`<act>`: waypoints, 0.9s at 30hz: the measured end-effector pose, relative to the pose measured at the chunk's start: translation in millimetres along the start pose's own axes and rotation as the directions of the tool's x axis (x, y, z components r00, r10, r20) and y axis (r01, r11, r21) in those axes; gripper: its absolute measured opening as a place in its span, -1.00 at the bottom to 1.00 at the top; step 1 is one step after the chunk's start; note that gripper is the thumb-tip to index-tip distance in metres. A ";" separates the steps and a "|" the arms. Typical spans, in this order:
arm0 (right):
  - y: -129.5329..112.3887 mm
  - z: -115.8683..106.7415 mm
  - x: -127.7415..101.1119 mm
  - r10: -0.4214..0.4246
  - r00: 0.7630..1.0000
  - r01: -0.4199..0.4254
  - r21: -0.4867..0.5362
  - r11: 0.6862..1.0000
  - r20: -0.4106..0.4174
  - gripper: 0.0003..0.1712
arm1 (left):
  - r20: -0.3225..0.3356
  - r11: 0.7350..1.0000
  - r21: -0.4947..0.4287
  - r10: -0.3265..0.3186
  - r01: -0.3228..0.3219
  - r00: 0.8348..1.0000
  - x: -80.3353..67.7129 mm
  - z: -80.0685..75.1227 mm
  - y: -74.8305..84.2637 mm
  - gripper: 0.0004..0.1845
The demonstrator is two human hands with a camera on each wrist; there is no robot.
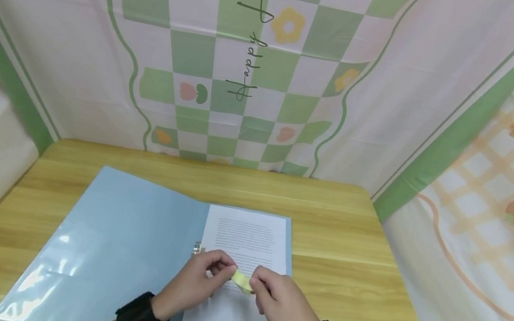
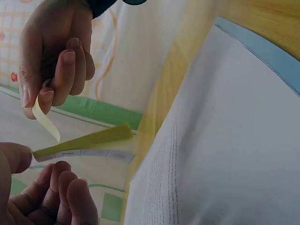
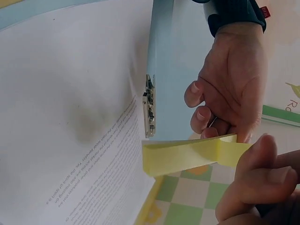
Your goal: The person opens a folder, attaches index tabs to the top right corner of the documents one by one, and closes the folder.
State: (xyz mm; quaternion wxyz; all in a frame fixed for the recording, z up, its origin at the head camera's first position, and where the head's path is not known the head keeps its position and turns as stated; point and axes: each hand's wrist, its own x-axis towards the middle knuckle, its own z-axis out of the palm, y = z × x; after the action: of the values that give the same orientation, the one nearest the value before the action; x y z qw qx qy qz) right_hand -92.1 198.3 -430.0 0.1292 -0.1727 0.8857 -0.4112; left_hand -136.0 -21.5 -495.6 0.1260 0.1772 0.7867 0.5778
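Head view has both my hands above the open blue folder (image 1: 129,230), with the yellow sticky-note pad (image 3: 180,158) between them, over the printed sheet (image 1: 246,236). My left hand (image 1: 195,281) pinches the pad by one end, the other end unsupported. My right hand (image 1: 284,301) nips the tip of a pale strip (image 2: 47,124) between thumb and finger; the strip curves down to the pad, and I cannot tell whether it is stuck there.

I judge the pad light and mildly stiff, likely to bow if squeezed hard, so its end is the place to hold, leaving the face free. The strip looks thin and limp, probably tacky on one side, easy to crease; a gentle pinch at the tip should suit it.

The metal clip (image 1: 197,248) sits at the sheet's left edge, close beyond my left hand, and could snag a loose strip. To my right, past the folder's edge, the wooden table (image 1: 340,238) gives room to swing outward.
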 end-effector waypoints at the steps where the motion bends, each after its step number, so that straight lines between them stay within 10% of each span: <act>1: -0.3 -0.5 0.1 0.002 1.000 -0.002 -0.002 1.000 0.000 -0.67 | 0.000 1.000 -0.012 -0.008 0.008 1.000 0.2 0.2 -0.1 -0.73; 9: -3.1 -2.3 -0.3 -0.032 0.999 0.032 0.032 0.999 0.022 -0.66 | 0.036 0.995 -0.047 -0.085 0.087 0.996 6.5 2.5 -5.8 -0.72; 18: -12.6 -2.5 -2.7 -0.066 0.996 0.060 0.101 0.993 0.057 -0.67 | 0.259 0.978 -0.120 -0.135 0.170 0.956 10.0 13.1 -12.2 -0.58; 27: -10.2 -7.2 -2.6 -0.059 0.997 0.056 0.080 0.995 0.043 -0.67 | 0.278 0.958 -0.183 -0.164 0.220 0.947 6.3 12.3 -11.7 -0.70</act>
State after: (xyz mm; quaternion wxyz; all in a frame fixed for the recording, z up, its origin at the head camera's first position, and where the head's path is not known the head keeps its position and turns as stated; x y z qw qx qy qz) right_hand -90.3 198.1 -417.4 0.1439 -0.2020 0.8603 -0.4454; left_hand -138.3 -11.3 -510.4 0.3021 0.1593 0.7108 0.6149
